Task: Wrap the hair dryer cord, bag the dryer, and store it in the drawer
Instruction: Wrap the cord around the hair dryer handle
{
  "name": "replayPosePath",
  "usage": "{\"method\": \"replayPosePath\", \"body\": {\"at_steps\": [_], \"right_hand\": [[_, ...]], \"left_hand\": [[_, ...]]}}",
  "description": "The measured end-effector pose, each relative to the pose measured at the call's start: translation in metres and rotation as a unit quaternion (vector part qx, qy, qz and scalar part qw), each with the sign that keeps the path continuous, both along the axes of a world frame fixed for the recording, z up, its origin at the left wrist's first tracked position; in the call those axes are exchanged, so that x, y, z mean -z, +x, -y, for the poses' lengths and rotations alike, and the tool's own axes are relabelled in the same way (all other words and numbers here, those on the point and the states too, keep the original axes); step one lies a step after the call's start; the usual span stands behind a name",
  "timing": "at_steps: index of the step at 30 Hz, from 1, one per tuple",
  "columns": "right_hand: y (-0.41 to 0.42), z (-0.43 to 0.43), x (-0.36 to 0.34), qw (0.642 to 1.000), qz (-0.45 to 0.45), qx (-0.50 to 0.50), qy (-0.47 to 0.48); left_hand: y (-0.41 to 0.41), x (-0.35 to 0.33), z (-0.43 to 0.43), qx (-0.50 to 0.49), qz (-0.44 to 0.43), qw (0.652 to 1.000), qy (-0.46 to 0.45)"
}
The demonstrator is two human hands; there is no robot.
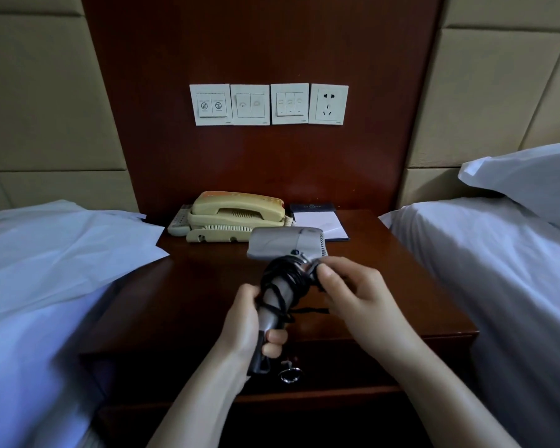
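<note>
Both hands are raised above a dark wooden nightstand [385, 286]. Left hand [249, 324] is curled shut around the lower handle of the grey hair dryer [285, 244], while the right hand [353, 289] is pinched closed on the black cord [282, 279] near the top of the handle, just under the barrel.

At the far left a bed [46, 270] is covered by rumpled white sheets, backed by beige padded wall panels. Between the beds a reddish-brown wood panel is seen, on which four white switch and socket plates [269, 104] are set in a row. On the polished nightstand top, a cream plastic telephone [236, 218] with a coiled lead is placed at the back, and a white notepad [320, 224] in a dark folder lies just beside it. A drawer front [353, 367] with a metal ring pull [291, 374] is visible below the hands. To the right, a second white bed [498, 270] and pillow [527, 179] are seen.

The dryer is held upright, its smooth boxy barrel pointing left, with the cord looped loosely and unevenly round the handle between the two hands.
</note>
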State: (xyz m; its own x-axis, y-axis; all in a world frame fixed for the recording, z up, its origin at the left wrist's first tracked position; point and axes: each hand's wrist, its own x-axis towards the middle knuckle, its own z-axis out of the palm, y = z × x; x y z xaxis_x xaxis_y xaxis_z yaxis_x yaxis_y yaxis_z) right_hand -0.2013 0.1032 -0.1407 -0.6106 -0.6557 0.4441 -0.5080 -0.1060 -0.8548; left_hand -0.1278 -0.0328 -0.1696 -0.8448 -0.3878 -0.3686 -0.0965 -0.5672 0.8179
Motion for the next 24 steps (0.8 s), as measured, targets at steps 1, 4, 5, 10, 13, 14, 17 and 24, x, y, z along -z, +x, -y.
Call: {"method": "replayPosePath", "body": {"at_steps": [1,4,5,10,13,14,17,24], "right_hand": [[0.0,0.0,0.001,0.999,-0.035,0.032,0.023],[0.0,0.001,0.006,0.989,-0.092,0.09,0.066],[0.0,0.001,0.008,0.987,-0.103,0.096,0.073],[-0.004,-0.002,0.009,0.983,-0.137,0.101,0.071],[-0.006,-0.004,0.01,0.984,-0.133,0.089,0.075],[-0.006,-0.005,0.01,0.985,-0.13,0.084,0.073],[-0.006,-0.006,0.008,0.988,-0.118,0.079,0.056],[-0.005,-0.007,0.002,0.987,-0.124,0.075,0.067]], "left_hand": [[-0.001,0.001,-0.001,0.001,-0.005,1.0,0.002],[0.002,-0.002,-0.008,0.009,-0.03,0.999,-0.01],[0.004,-0.004,-0.01,0.015,-0.035,0.999,-0.014],[0.008,-0.007,-0.018,0.041,-0.021,0.999,-0.015],[0.006,-0.006,-0.018,0.035,0.01,0.998,-0.054],[0.007,-0.004,-0.019,0.032,0.013,0.997,-0.073],[0.013,-0.005,-0.024,0.034,-0.01,0.991,-0.13],[0.013,-0.003,-0.029,0.017,-0.025,0.983,-0.18]]}}
